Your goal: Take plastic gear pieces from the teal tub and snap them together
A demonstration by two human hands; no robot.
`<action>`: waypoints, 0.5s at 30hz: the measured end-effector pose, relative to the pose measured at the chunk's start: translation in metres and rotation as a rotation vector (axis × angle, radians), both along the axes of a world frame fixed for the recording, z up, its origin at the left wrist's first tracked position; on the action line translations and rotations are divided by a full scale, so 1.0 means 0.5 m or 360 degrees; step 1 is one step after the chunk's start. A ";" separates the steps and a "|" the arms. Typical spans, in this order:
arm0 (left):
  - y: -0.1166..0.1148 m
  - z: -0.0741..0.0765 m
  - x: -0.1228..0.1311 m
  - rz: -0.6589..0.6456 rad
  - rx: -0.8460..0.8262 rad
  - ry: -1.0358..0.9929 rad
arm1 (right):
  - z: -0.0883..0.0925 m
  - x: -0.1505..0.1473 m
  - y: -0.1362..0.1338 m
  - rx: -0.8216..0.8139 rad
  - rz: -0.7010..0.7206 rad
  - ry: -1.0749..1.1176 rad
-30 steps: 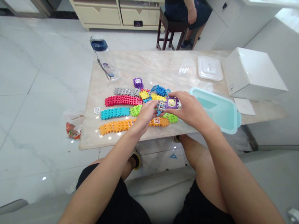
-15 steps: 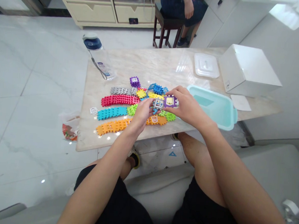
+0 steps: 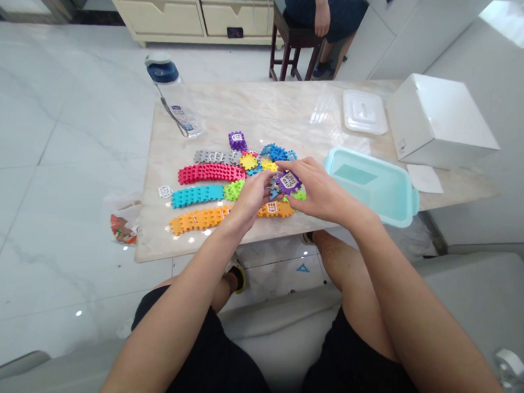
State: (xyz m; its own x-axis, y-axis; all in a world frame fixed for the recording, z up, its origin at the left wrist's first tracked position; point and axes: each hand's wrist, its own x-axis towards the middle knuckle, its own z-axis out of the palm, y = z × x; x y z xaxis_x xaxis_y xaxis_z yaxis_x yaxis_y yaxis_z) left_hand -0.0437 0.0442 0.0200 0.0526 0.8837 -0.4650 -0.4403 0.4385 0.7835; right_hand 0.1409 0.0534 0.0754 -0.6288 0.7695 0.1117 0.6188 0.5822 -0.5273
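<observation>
**Two hands meeting over a purple block at the table's near edge**

A pale marble-look table (image 3: 250,109) is standing on a glossy white tiled floor, with a second person sitting on a dark stool beyond its far edge. Both hands are coming together above the near edge, around the middle of its length. The right hand (image 3: 323,192) is pinching a purple window block (image 3: 289,180) between thumb and fingers, tilted, just above the loose coloured pieces. The left hand (image 3: 249,198) is touching the same block's left side with its fingertips pressed in. Red (image 3: 210,173), teal (image 3: 198,195) and orange (image 3: 197,219) block strips are lying in rows towards the left edge. A mint-green tub (image 3: 396,203) is sitting near the right end, a white box (image 3: 442,122) and a clear lid (image 3: 365,112) behind it, and a water bottle (image 3: 174,97) at the far left corner.
</observation>
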 end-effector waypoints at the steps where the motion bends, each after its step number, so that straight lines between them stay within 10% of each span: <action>1: 0.000 -0.001 0.000 -0.0019 0.0010 -0.0005 | -0.002 0.000 0.000 -0.0008 0.0010 -0.0002; 15: 0.000 0.006 0.002 -0.0073 -0.0027 0.0009 | -0.021 0.019 0.012 0.0076 0.0140 0.0154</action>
